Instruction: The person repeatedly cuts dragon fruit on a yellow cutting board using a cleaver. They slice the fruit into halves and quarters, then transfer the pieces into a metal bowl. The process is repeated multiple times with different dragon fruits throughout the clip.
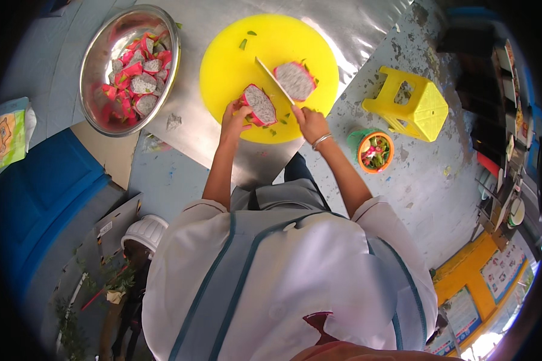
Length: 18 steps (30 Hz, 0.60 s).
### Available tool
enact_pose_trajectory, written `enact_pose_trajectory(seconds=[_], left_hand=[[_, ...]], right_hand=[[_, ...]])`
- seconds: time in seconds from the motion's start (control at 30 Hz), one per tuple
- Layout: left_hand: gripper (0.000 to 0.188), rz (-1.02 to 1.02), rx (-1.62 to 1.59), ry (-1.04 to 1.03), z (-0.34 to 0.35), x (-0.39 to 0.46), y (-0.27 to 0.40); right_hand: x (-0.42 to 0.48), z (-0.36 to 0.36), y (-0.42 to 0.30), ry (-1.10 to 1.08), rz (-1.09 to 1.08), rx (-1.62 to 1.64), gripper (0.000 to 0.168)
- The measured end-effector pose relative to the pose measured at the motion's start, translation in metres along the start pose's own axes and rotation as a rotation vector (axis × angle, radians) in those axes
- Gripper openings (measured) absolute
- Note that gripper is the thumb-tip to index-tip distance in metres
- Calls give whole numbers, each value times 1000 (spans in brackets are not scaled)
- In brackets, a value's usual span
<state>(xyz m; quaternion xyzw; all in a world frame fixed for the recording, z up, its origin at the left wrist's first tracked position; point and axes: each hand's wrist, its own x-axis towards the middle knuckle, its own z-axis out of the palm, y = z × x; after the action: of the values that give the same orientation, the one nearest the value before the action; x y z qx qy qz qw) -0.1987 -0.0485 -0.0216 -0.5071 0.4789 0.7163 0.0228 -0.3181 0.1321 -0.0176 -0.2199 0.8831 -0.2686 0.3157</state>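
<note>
On a round yellow cutting board [228, 58] lie two cut pieces of white-fleshed dragon fruit. My left hand [235, 118] grips the left dragon fruit piece [259, 104] by its near side, the speckled flesh facing up. In my right hand [311, 124] is a kitchen knife [274, 80], its blade slanting up and left between the two pieces. The right dragon fruit piece [295, 81] rests beyond the blade, untouched by my hands. Several green scale scraps [243, 44] are scattered on the board.
At the left of the metal tabletop [187, 108] stands a steel bowl [85, 81] holding cut dragon fruit chunks [143, 84]. Right of the table, on the worn floor, are a yellow plastic stool [418, 106] and a small bin [355, 141] with peel scraps. A blue panel [49, 180] is at left.
</note>
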Motion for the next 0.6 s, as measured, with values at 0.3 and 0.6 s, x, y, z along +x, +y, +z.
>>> enact_pose_trajectory(seconds=[0.3,0.6], left_hand=[[63,228,-125,70,2,-1,-20],[57,363,176,261,7,11,-21]], right_hand=[[-63,-32,-30,-51,27,198,46],[-78,-17,-28,-48,-52,185,45]])
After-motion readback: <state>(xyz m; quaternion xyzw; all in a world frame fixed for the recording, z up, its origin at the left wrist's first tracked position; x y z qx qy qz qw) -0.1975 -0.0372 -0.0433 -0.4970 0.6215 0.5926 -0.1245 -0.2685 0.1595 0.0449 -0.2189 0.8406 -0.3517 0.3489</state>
